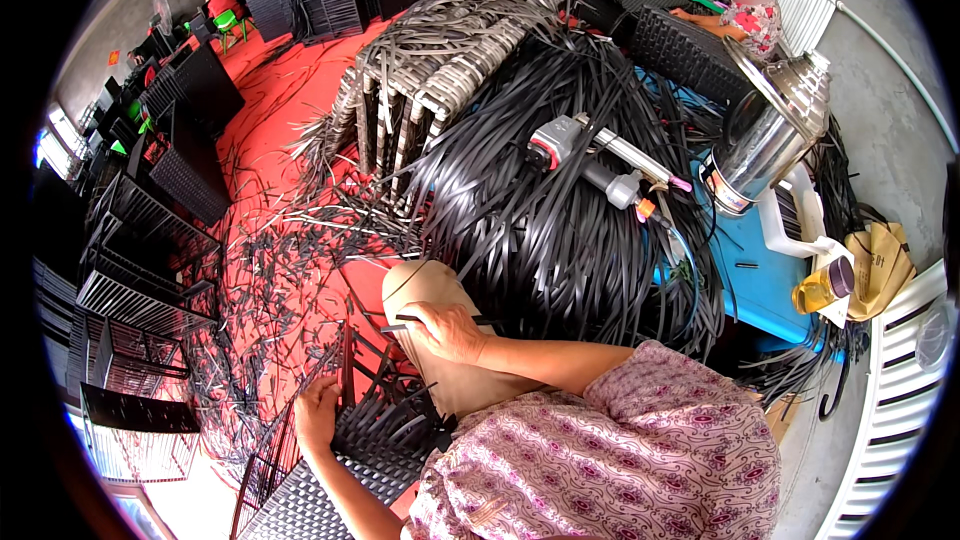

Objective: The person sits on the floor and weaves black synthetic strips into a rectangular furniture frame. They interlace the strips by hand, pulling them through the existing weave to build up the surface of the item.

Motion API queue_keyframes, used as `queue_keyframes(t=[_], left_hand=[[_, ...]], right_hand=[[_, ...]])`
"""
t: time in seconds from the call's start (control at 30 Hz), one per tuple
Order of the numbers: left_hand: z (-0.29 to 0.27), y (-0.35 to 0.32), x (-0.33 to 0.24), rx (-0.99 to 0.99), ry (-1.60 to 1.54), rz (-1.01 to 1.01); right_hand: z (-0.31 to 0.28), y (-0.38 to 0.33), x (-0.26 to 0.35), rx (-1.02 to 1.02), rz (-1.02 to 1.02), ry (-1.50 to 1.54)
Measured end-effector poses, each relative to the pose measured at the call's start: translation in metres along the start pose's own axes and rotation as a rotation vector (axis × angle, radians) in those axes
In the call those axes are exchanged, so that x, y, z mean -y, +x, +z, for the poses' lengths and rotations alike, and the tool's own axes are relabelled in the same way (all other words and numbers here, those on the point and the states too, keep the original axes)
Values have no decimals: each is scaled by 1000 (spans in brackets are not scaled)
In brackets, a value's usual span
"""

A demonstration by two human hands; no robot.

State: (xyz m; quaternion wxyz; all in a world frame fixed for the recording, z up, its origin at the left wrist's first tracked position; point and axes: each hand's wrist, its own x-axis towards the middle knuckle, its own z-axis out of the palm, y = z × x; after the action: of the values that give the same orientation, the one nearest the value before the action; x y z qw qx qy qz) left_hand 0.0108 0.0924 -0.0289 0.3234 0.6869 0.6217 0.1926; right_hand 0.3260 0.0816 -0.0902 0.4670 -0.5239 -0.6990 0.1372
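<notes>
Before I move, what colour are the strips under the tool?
The strips are black; head view shows it best.

Red floor [275,85] strewn with dark scraps [265,285], blue table [748,258] under 1 metal flask [757,148]

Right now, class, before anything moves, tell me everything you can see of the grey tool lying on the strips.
The tool has a blocky grey body with red near one end. A silver bar and a thicker grey handle run from it toward picture right; the bar ends in pink. The body and bar look metallic. An orange fitting joins the handle to a thin blue hose that curves downward. It lies slanted on black strips, untouched by either hand.
</notes>
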Motion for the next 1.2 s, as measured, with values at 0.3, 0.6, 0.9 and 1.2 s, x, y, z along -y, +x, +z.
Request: queue_keyframes(t=[0.3,0.6,0.9,1.2], left_hand=[[0,-1,-3,-11,-13,6],[1,0,3,2,-37,-13],[1,0,0,-3,-17,-2],[3,2,8,-14,-29,31]], right_hand=[[-1,3,3,-22,-14,14],[-2,2,2,-19,-17,-1],[-1,1,2,-34,-19,1],[-2,2,3,-34,-17,26]])
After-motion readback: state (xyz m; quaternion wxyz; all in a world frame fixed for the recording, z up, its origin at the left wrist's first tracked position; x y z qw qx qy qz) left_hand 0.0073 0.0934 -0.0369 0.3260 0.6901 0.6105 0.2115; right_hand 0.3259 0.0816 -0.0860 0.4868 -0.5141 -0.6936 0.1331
